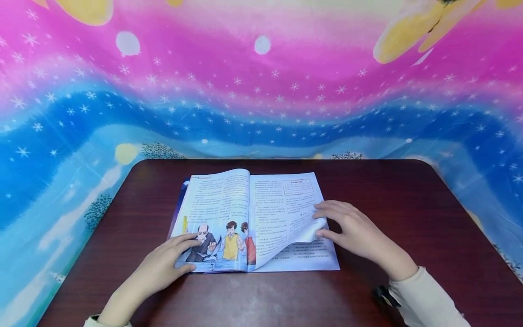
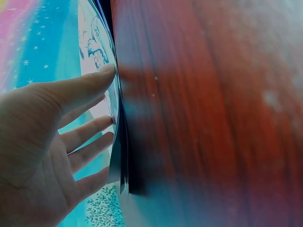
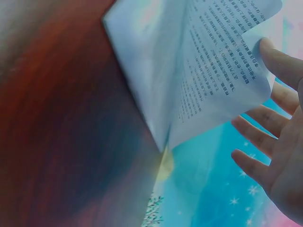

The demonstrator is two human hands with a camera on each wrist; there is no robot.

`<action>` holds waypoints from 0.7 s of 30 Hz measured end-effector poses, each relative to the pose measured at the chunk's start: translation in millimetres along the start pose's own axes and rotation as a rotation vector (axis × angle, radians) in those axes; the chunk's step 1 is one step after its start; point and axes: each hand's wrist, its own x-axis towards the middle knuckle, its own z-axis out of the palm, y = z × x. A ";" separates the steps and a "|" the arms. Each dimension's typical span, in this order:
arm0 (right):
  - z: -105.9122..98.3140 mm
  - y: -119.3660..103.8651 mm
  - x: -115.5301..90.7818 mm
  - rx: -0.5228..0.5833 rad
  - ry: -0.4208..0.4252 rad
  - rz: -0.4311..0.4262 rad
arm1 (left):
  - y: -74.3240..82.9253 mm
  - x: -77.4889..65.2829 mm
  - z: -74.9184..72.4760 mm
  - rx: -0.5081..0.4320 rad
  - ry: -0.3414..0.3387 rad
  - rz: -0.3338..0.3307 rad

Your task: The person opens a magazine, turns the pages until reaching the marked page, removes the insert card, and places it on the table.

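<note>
An open magazine (image 1: 218,200) lies on the table, with Chinese text on both pages and a drawing of people along the bottom of the left page. My left hand (image 1: 161,265) rests on that page's lower left edge, fingers spread and fairly straight; the left wrist view shows the thumb (image 2: 90,87) touching the magazine's edge. At the right edge, my right hand (image 1: 355,229) pinches a page (image 3: 222,61) between thumb and index finger. The page's lower corner is lifted and curls up, baring part of the printed sheet (image 1: 312,259) beneath.
The dark red-brown wooden table (image 1: 261,299) has rounded far corners. Behind and beside it hangs a pink and blue cloth (image 1: 261,91) with white snowflakes. A small black object (image 1: 385,297) shows by the right sleeve (image 1: 425,299).
</note>
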 end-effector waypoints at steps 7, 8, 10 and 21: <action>-6.1 -11.3 11.9 0.006 0.040 -0.025 | 15.0 3.2 1.3 -0.043 0.003 -0.018; -6.6 -12.7 13.3 0.008 0.047 -0.029 | 18.7 4.2 1.5 -0.055 0.006 -0.015; -7.8 -15.6 16.2 0.011 0.067 -0.046 | 27.8 6.1 1.8 -0.071 0.020 -0.003; -13.9 -28.7 28.8 -0.011 0.179 -0.156 | 79.9 18.5 0.7 -0.183 0.310 0.242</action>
